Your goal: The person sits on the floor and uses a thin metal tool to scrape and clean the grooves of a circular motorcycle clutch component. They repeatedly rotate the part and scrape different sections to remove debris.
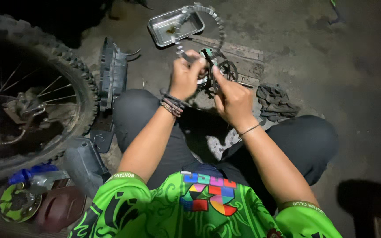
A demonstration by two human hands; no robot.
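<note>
My left hand (pixel 185 76) and my right hand (pixel 231 98) are raised together over my knees, both gripping a small round metal part (pixel 207 66) with a greenish face. A drive chain (pixel 208 22) loops up from that part and arcs over toward the metal tray (pixel 156 27). My left hand pinches the chain's lower end where it meets the part. My right thumb and forefinger press on the part's near side. Beaded bands circle my left wrist, a thin bracelet my right.
A knobby motorcycle wheel (pixel 31 88) with spokes fills the left. A black plastic panel (pixel 113 72) stands beside it. A dark rag (pixel 276 101) lies on the concrete at right. A green disc (pixel 16 203) and a blue bottle (pixel 29 172) sit at lower left.
</note>
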